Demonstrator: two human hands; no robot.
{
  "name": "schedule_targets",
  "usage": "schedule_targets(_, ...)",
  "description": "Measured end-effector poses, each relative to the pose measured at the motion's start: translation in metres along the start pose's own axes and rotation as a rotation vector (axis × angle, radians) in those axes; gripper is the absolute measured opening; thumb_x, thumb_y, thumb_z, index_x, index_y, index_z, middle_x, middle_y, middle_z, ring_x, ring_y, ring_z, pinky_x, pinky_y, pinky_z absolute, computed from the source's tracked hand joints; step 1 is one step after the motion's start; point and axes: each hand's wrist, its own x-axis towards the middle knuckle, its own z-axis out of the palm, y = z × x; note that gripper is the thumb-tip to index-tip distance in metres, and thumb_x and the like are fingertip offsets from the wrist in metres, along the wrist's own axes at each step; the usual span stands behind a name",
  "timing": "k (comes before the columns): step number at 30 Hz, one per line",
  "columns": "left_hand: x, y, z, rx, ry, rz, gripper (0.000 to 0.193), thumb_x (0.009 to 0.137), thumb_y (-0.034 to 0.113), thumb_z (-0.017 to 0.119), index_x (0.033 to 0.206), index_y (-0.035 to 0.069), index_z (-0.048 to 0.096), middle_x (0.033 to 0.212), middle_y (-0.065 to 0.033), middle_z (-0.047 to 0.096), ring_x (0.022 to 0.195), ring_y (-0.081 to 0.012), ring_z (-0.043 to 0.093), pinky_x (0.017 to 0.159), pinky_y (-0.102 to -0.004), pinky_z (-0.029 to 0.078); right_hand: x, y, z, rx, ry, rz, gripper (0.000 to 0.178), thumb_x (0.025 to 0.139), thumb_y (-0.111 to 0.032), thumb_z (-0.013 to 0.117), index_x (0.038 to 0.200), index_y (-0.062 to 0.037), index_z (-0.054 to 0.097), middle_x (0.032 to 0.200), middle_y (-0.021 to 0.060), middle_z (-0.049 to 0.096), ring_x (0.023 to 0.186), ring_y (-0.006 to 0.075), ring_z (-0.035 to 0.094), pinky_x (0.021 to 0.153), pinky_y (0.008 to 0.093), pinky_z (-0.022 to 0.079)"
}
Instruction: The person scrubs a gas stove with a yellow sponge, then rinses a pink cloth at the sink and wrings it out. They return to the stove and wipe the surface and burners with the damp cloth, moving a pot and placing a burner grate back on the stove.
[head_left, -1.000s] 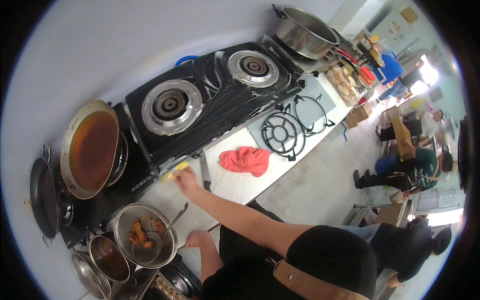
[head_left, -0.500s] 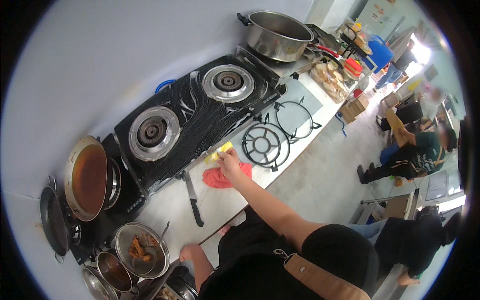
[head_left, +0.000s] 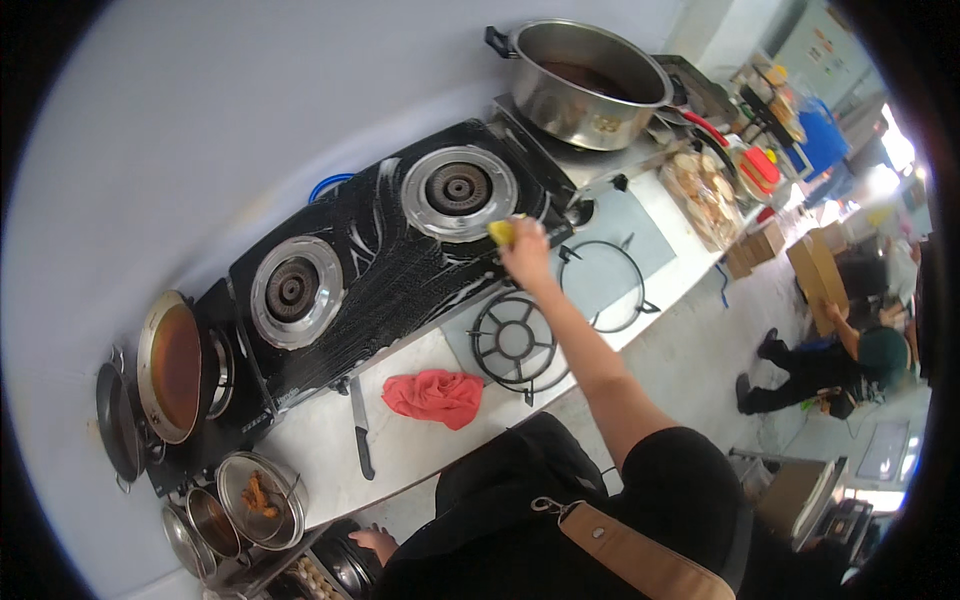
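My right hand (head_left: 527,255) is closed on a yellow sponge (head_left: 501,233) at the front right of the black gas stove (head_left: 385,265), beside the right burner (head_left: 459,194). White suds streak the stove top around both burners. Below the counter's front edge, near dark pots, is my left hand (head_left: 374,541), its fingers apart and holding nothing. A crumpled red cloth (head_left: 433,397) lies on the white counter (head_left: 325,440), with a black-handled knife (head_left: 362,430) to its left. Two black pan supports (head_left: 515,341) rest on the counter in front of the stove.
At the far right stands a big steel pot (head_left: 585,95), next to a bag of bread (head_left: 702,200). On the left are a pan of brown liquid (head_left: 172,365) and a strainer with fried food (head_left: 258,495). A person (head_left: 830,370) handles cardboard behind me.
My right hand has moved right with the sponge, from beside the red cloth up to the right burner. The red cloth now lies uncovered. My left hand has shifted lower, its fingers now showing.
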Motion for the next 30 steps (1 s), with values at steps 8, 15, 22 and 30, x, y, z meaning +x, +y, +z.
schedule_targets(8, -0.018, -0.097, -0.026, 0.483, 0.057, 0.308, 0.057, 0.089, 0.046, 0.056, 0.124, 0.002, 0.044, 0.113, -0.0226, 0.056, 0.086, -0.0337, 0.061, 0.07, -0.0472, 0.048, -0.067, -0.096, 0.061, -0.134, -0.228, -0.354, 0.046, 0.078, -0.015, 0.056, 0.118, 0.007, 0.053, 0.104, 0.0186, 0.059, 0.097, 0.0316, 0.057, 0.08, 0.0435, 0.048)
schedule_targets(15, -0.023, -0.097, -0.035, 0.831, -0.418, 0.361, 0.046, 0.09, 0.028, 0.059, 0.123, -0.001, 0.044, 0.096, -0.0179, 0.061, 0.078, -0.0253, 0.063, 0.058, -0.0341, 0.05, -0.067, -0.085, 0.068, 0.232, -0.379, -0.265, 0.044, 0.075, -0.014, 0.06, 0.115, 0.0034, 0.057, 0.12, 0.0195, 0.053, 0.111, 0.0345, 0.05, 0.095, 0.0447, 0.041)
schedule_targets(22, -0.011, -0.089, -0.032, 0.569, -0.469, 0.285, 0.041, 0.092, 0.025, 0.055, 0.122, -0.001, 0.046, 0.091, -0.0148, 0.061, 0.074, -0.0198, 0.062, 0.053, -0.0318, 0.051, 0.037, 0.085, 0.006, -0.1, 0.113, -0.014, 0.038, 0.077, -0.012, 0.06, 0.112, 0.0041, 0.06, 0.114, 0.0214, 0.056, 0.11, 0.0382, 0.048, 0.097, 0.0459, 0.038)
schedule_targets(30, -0.046, -0.086, 0.022, 0.848, -0.665, 0.431, 0.042, 0.092, 0.028, 0.054, 0.122, -0.002, 0.05, 0.098, -0.0203, 0.065, 0.081, -0.025, 0.066, 0.073, -0.0352, 0.051, -0.036, -0.038, 0.056, -0.07, 0.06, -0.165, 0.038, 0.076, -0.011, 0.06, 0.11, 0.0057, 0.058, 0.108, 0.023, 0.054, 0.103, 0.0385, 0.048, 0.092, 0.0468, 0.039)
